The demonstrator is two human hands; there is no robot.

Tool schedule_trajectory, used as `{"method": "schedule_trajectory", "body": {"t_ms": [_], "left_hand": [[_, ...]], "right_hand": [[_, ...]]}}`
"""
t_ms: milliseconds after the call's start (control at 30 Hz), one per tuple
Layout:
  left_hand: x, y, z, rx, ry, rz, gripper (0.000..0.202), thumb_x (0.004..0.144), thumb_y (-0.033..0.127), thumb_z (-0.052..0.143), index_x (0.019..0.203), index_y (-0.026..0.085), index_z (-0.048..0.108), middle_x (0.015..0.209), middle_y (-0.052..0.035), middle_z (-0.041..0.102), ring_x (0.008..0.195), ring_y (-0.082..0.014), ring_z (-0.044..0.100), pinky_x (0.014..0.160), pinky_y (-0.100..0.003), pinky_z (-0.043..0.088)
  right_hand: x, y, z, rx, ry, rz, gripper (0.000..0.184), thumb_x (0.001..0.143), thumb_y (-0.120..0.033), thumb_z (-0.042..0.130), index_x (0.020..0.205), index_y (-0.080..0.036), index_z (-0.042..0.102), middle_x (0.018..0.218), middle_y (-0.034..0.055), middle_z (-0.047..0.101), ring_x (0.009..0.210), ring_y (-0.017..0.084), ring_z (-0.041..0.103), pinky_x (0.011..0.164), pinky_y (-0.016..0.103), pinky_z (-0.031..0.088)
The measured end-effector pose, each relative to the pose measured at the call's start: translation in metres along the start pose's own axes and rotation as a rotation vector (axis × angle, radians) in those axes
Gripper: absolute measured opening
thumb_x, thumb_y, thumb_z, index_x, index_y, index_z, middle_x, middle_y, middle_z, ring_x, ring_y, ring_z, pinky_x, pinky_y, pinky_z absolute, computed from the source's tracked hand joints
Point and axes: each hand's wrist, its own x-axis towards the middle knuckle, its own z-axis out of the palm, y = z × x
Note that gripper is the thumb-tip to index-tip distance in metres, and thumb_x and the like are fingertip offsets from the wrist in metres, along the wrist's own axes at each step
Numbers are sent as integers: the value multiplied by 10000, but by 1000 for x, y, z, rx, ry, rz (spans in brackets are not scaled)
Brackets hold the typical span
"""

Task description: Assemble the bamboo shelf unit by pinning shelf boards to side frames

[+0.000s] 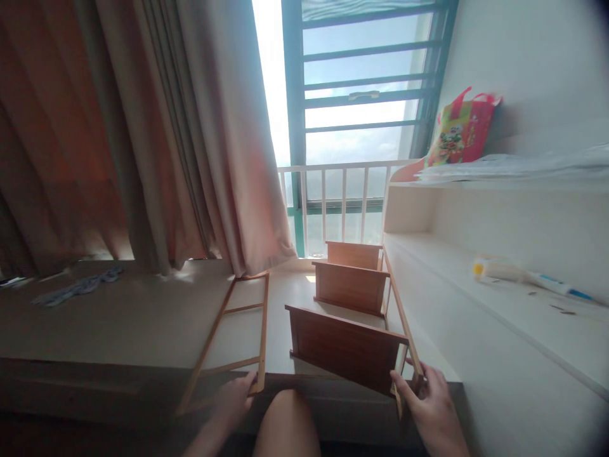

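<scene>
My left hand (235,398) is closed on the near corner of a wooden ladder-like side frame (263,324), which has thin rails and crossbars. At the right, my right hand (432,401) grips the near end of a second wooden side frame (402,312), thumb on one side and fingers on the other. Three brown wooden shelf boards, the nearest one (347,348) largest in view, stand on edge against this second frame. Their left ends are free, with a gap between them and the left frame. Both frames rest partly on a pale ledge (280,355).
A long curtain (204,139) hangs at the left, beside a barred window and a white railing (342,168). White shelving (476,266) flanks the right side, bearing a red bag (466,130) and small items. A patterned cloth (78,285) lies on the left ledge. My knee (288,422) is between the hands.
</scene>
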Motion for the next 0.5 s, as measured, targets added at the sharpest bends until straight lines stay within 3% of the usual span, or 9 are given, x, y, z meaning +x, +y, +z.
{"method": "schedule_trajectory", "body": {"t_ms": [67,167,333,433,500], "left_hand": [[-10,1,-10,-38,20,14,249,885,283,440,996,242,658,997,-74,732,990,-264,675,779,-318,461],[-27,-1,-29,-75,47,-43,388,912,487,373,890,248,678,918,-70,743,945,-293,685,717,-322,454],[-55,-17,-57,-149,123,-195,499,910,550,298,832,256,693,818,-63,743,828,-274,694,650,-292,433],[-72,-38,-67,-230,194,-259,486,879,597,349,854,288,723,761,-36,740,779,-253,694,622,-261,441],[-82,-57,-72,-222,309,-343,470,866,611,380,892,310,740,745,-20,742,715,-246,691,581,-253,443]], "right_hand": [[5,4,-1,26,-146,-4,387,709,-552,706,828,-193,625,751,18,611,709,204,569,701,308,442],[3,12,-6,82,-306,-7,333,800,-524,633,791,-193,614,702,19,622,692,205,574,675,293,440],[-11,9,-7,155,-478,-86,257,866,-448,577,923,-204,632,844,40,662,845,230,607,789,292,456],[-21,-4,3,172,-593,-132,236,895,-427,536,939,-212,622,848,40,651,826,219,606,782,287,459],[-28,-15,15,172,-640,-163,235,905,-422,518,943,-210,612,842,40,643,809,213,604,766,285,459]]}}
